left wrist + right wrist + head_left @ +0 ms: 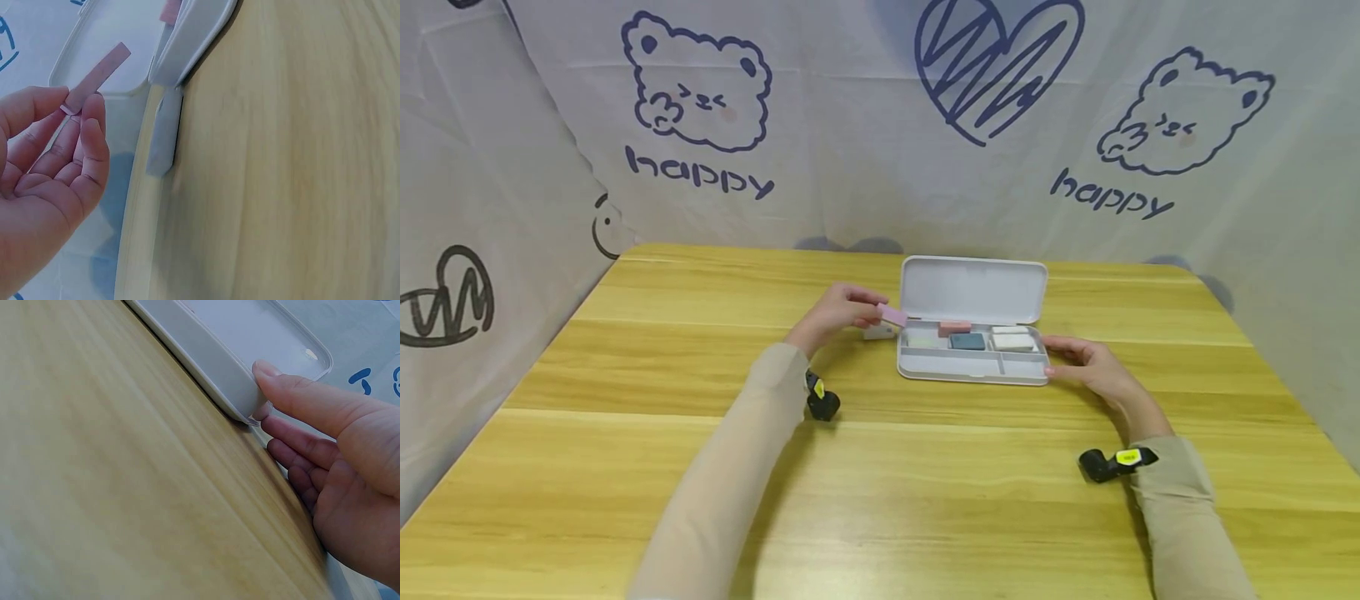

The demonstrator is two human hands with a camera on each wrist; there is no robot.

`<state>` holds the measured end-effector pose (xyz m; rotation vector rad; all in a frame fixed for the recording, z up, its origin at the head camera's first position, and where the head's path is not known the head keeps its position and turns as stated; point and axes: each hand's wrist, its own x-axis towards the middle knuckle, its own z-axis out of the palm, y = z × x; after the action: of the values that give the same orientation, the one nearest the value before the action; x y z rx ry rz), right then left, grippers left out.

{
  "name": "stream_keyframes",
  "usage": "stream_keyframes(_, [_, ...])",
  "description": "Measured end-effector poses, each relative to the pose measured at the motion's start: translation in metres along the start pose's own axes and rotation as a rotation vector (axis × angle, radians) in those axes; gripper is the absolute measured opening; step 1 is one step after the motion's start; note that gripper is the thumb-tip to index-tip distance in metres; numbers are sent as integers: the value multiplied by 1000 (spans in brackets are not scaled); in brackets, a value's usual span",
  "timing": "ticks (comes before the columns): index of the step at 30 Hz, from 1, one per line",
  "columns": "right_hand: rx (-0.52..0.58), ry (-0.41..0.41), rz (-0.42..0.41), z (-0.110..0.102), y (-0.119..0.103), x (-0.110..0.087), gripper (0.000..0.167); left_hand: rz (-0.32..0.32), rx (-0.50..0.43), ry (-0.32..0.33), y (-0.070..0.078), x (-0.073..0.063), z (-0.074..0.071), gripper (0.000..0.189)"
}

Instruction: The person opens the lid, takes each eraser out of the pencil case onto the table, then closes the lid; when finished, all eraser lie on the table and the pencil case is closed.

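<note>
A white hinged pencil case (pixel 950 364) stands on the table with its lid (pixel 973 290) raised. Between thumb and fingers my left hand (pixel 842 312) pinches a small pink eraser-like block (pixel 98 78), above the case's left end. In the case's rear part lie a salmon-pink block (pixel 954 328), a dark blue-grey block (pixel 967 342), white blocks (pixel 1012 342) and something pale and flat (pixel 922 342). My right hand (pixel 1093 368) holds the case's right end, its thumb at the rim and its fingers beside the end wall.
A whitish block (pixel 164 134) lies on the table against the case's left end. The wood-grained table (pixel 940 500) extends forward and to both sides. Behind it hangs a white cloth (pixel 842 125) with dark drawings.
</note>
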<state>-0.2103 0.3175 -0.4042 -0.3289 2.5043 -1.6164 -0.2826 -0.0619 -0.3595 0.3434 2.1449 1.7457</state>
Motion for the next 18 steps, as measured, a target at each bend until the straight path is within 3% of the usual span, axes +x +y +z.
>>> stream_keyframes(18, [13,9,-19,2,-1,0,55,-3,-17,52,-10,-17,-32,30])
